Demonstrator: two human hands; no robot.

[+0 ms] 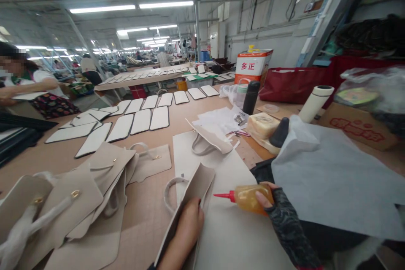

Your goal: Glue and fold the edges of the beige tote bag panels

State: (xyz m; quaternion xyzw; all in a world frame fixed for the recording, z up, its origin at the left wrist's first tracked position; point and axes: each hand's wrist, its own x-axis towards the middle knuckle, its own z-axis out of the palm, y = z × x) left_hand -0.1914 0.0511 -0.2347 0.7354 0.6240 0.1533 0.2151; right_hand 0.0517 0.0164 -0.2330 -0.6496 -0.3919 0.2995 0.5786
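Observation:
My left hand (191,216) reaches between the two sides of a beige handbag piece (198,183) that stands on edge. Its fingers look curled against the inner face, partly hidden. A padded loop handle (169,196) sticks out on the piece's left side. In my right hand (267,196), wearing a dark patterned sleeve, is a squeeze bottle (251,197) of amber liquid, probably glue. The red nozzle points left, just short of the bag piece's edge. Another beige bag piece (213,137) with a handle lies farther back on the pale sheet (236,228).
Beige bag panels (82,194) with wrapped handles are heaped at left. Behind them lie rows of white panels with dark edges (141,121). To the right are a black flask (251,98), a cream flask (316,103) and white sheeting (332,173). A co-worker (34,84) stands at far left.

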